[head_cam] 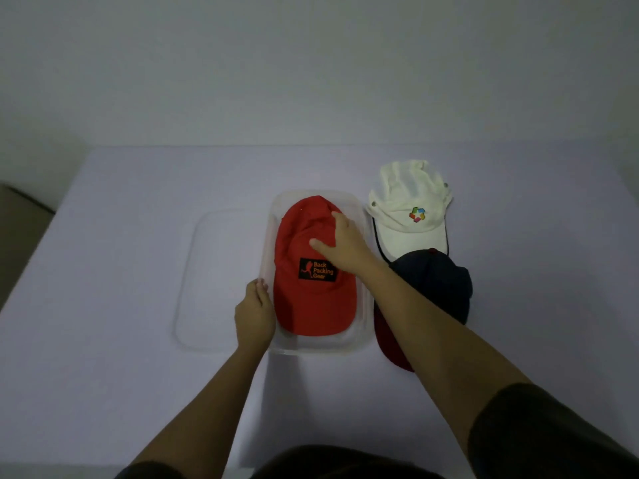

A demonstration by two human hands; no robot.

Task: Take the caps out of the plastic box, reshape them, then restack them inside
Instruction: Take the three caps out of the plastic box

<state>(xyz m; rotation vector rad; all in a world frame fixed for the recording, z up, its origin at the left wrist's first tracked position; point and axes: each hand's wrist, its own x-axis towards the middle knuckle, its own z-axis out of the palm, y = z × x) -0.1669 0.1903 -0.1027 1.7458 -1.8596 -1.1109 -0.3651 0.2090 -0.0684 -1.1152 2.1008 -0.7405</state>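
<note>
A red cap (pixel 304 305) with a black "Back Packing Gear" patch lies in the clear plastic box (pixel 321 345) at the table's middle, brim toward me. My right hand (pixel 340 247) rests flat on the cap's crown, fingers spread. My left hand (pixel 255 314) holds the box's left rim. To the right of the box a white cap (pixel 404 202) with a coloured logo lies on the table. In front of it sits a dark navy cap (pixel 439 281) with a dark red brim (pixel 389 344), partly hidden by my right forearm.
The clear lid (pixel 214 281) lies flat on the table just left of the box. The table (pixel 121 271) is covered in pale lilac cloth, with a plain wall behind. Its left edge drops off at the far left.
</note>
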